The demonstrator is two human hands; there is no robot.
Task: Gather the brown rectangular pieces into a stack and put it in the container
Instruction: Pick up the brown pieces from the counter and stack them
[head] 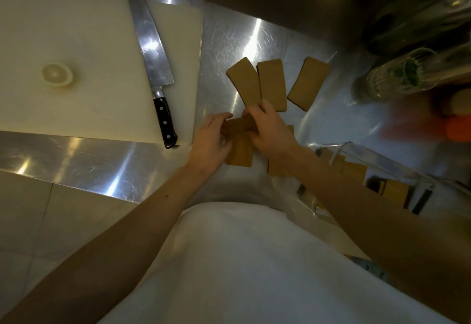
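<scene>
Far left on the steel surface point(84, 165) sat a white board point(76, 68) with a pale round slice point(57, 74) on it, and a big knife point(153, 61) lay along the board's right part, black handle toward the person. Just right of the board, the left hand point(211, 142) was curled around one end of a brown piece point(238, 126), and the right hand point(270, 130) pinched the other end, so both hands were closed on that same piece, held above the surface. Another piece point(239, 156) lay flat right under the hands, and one more point(276, 168) was mostly hidden under the right wrist. Beyond the hands, three pieces lay flat: two side by side, touching or overlapping a bit point(244, 81) point(272, 84), and a third point(307, 82) off on its own to the right. Lower right was the clear container point(377, 160) with a few brown pieces already inside, sitting near the surface's front edge. Top right was blurry, some glass thing point(397, 73) with greens in it, couldn't tell more than that.
</scene>
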